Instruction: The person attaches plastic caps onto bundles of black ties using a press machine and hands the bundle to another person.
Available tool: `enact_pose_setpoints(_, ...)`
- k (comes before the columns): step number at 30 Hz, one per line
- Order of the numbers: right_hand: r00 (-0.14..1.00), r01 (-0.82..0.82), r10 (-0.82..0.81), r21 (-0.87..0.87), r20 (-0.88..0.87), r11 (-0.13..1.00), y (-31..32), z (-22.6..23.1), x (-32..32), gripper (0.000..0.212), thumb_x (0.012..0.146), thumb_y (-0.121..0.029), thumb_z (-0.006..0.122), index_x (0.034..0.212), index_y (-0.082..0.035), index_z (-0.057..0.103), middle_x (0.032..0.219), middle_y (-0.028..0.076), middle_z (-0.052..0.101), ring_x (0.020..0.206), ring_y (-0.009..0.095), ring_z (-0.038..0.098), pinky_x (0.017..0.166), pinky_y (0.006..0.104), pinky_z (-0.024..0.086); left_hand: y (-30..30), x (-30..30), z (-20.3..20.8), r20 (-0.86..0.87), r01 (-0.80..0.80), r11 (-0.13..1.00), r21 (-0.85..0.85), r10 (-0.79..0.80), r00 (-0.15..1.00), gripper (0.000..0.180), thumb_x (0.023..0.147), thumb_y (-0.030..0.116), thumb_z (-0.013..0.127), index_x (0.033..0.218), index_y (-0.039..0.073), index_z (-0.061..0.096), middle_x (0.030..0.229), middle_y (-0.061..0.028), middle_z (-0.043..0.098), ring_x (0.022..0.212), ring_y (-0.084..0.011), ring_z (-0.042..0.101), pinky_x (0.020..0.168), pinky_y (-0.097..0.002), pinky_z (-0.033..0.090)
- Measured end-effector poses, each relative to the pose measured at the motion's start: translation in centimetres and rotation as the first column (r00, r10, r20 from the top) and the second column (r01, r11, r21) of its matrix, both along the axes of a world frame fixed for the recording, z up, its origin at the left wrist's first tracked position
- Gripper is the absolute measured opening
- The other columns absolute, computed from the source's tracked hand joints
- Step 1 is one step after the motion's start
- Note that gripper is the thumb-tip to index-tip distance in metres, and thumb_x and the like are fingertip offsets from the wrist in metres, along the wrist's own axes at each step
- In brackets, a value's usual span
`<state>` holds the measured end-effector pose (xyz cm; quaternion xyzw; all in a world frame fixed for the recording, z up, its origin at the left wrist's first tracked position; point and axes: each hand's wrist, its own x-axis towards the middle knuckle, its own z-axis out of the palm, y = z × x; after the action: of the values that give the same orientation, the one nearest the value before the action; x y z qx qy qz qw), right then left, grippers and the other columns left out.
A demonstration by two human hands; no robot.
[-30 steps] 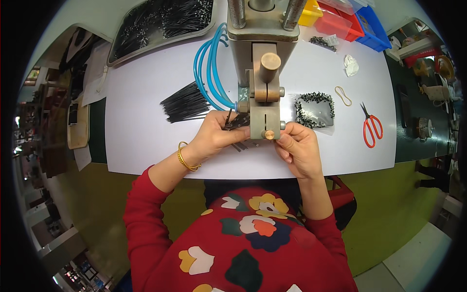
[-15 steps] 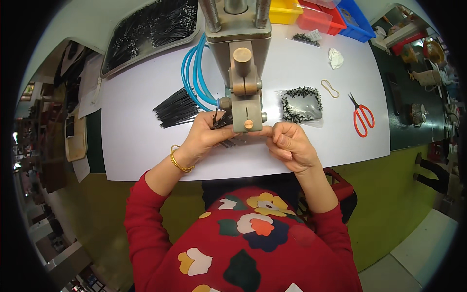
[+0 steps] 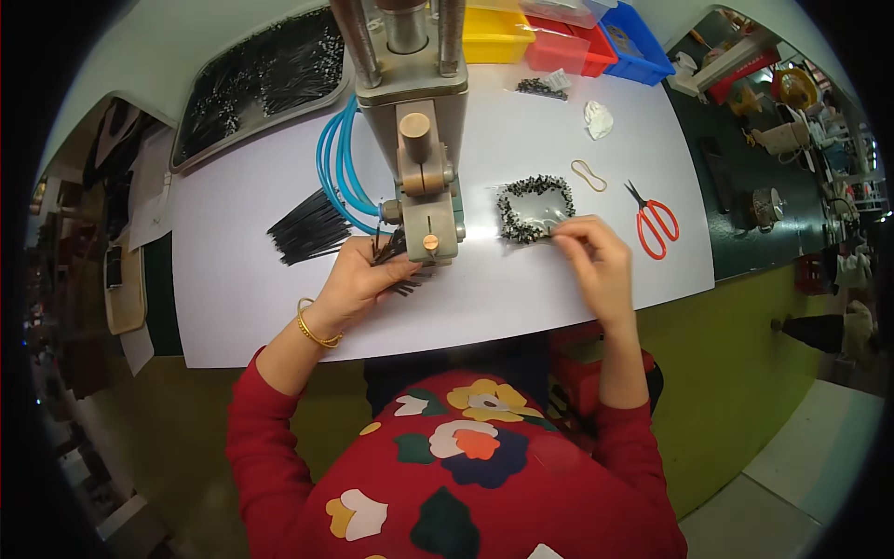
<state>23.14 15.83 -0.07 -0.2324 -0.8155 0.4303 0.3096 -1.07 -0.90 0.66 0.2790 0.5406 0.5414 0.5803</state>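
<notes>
Nearest, the left hand (image 3: 354, 281) stays at the near end of the upright grey metal press (image 3: 431, 224), its fingers closed around a small bunch of thin black strips (image 3: 406, 287), partly hidden by the machine's head. The right hand (image 3: 601, 265) has left the press and is now at the near right corner of the clear plastic bag of tiny black-and-white pieces (image 3: 515, 224); its thumb and forefinger are close together, though whether they pinch a piece I cannot tell. So the work seems to have shifted from the press to the small parts. Farther off lie red-handled scissors (image 3: 656, 228), a fanned pile of black strips (image 3: 307, 228) and looped blue tubing (image 3: 340, 168).
</notes>
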Motion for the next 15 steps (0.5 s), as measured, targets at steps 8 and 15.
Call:
enact_pose_setpoints(8, 0.967, 0.125, -0.191, 0.343, 0.167, 0.931, 0.8, -0.3, 0.3, 0.005, 0.077, 0.003, 0.06, 0.081, 0.003, 0.059, 0.083, 0.008, 0.058, 0.068, 0.011, 0.054, 0.057, 0.0214, 0.043, 0.2, 0.4, -0.3, -0.066, -0.025, 1.0, 0.015, 0.026, 0.997, 0.018, 0.079, 0.012, 0.062, 0.089, -0.003, 0.063, 0.074, -0.0021, 0.061, 0.064, -0.0057, 0.053, 0.059, -0.0179, 0.042)
enact_pose_setpoints(15, 0.984, 0.177, -0.177, 0.113, -0.009, 0.978, -0.2, -0.3, -0.2, 0.007, 0.075, 0.005, 0.061, 0.081, 0.001, 0.059, 0.085, 0.006, 0.058, 0.065, 0.01, 0.053, 0.053, 0.0197, 0.042, -0.1, -0.3, -0.2, 0.036, 0.031, 0.997, 0.075, -0.034, 0.999, 0.018, 0.078, 0.011, 0.063, 0.089, -0.004, 0.062, 0.077, -0.0042, 0.062, 0.07, -0.0071, 0.055, 0.065, -0.0207, 0.045)
